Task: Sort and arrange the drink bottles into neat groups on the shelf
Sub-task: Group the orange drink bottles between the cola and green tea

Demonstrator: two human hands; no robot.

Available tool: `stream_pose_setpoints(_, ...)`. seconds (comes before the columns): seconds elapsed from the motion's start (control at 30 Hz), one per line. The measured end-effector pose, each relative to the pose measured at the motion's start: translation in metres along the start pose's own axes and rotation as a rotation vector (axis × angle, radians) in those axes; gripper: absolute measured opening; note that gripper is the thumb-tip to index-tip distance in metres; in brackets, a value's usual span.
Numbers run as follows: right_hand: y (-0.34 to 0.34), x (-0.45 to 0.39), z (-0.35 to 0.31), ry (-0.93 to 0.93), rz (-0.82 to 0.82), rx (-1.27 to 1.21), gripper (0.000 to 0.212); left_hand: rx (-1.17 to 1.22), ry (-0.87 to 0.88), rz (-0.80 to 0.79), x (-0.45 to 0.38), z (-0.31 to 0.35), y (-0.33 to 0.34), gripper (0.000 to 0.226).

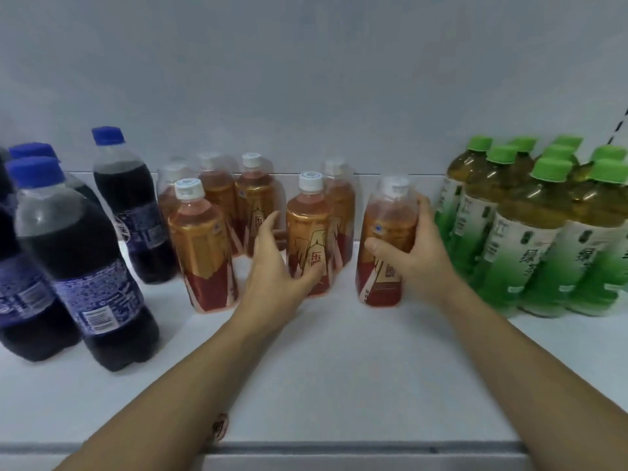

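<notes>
Several orange-and-red tea bottles with white caps stand in the middle of the white shelf (pixel 323 368). My left hand (pixel 275 266) curls round the lower part of one orange bottle (pixel 307 226), thumb across its front. My right hand (pixel 414 253) grips another orange bottle (pixel 385 232) standing apart to the right, fingers behind it and thumb in front. A further orange bottle (pixel 200 246) stands at the front left of the cluster. Dark cola bottles with blue caps (pixel 81 260) are grouped at the left. Green tea bottles with green caps (pixel 543 232) are packed at the right.
The shelf's grey back wall (pixel 306 79) rises just behind the bottles. The shelf's front edge (pixel 339 448) runs across the bottom. Bare shelf surface lies in front of the orange bottles, between my forearms.
</notes>
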State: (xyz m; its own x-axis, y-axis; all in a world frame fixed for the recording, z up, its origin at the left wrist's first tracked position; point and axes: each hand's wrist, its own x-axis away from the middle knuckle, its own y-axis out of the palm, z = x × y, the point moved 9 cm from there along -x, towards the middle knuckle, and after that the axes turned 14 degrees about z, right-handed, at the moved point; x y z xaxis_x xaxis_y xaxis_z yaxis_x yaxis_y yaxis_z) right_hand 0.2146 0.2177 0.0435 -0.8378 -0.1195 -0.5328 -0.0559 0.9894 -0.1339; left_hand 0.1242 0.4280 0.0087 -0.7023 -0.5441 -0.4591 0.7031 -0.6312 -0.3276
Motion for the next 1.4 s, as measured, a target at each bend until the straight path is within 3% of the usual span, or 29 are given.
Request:
stream_pose_setpoints(0.1, 0.002, 0.001, 0.004, 0.016, -0.088, -0.018, 0.069, 0.009, -0.029, -0.075, 0.000, -0.003, 0.005, 0.096)
stream_pose_setpoints(0.23, 0.002, 0.001, 0.005, 0.019, -0.043, -0.015, 0.080, 0.000, 0.026, -0.140, -0.001, 0.000, -0.005, 0.068)
stream_pose_setpoints(0.4, 0.002, 0.002, 0.009, 0.033, 0.011, 0.006, 0.094, 0.026, 0.054, -0.317, 0.014, 0.007, -0.012, 0.070)
stream_pose_setpoints(0.63, 0.007, 0.003, 0.018, 0.083, -0.150, 0.099, 0.087, 0.019, 0.069, -0.309, 0.017, 0.009, -0.014, 0.064)
stream_pose_setpoints(0.87, 0.009, 0.007, 0.017, 0.073, -0.119, 0.088, 0.082, -0.072, 0.062, -0.217, 0.010, 0.000, -0.037, 0.061)
stream_pose_setpoints(1.07, 0.031, 0.020, 0.012, 0.093, -0.173, 0.077, 0.092, -0.044, 0.015, -0.189, 0.023, -0.003, -0.044, 0.066)
stream_pose_setpoints(1.3, 0.036, 0.027, 0.010, 0.099, -0.179, 0.094, 0.092, -0.050, -0.036, -0.211, 0.030, -0.011, -0.054, 0.069)
stream_pose_setpoints(1.4, 0.034, 0.028, 0.005, 0.112, -0.166, 0.070, 0.102, -0.120, -0.071, -0.257, 0.033, -0.016, -0.052, 0.074)
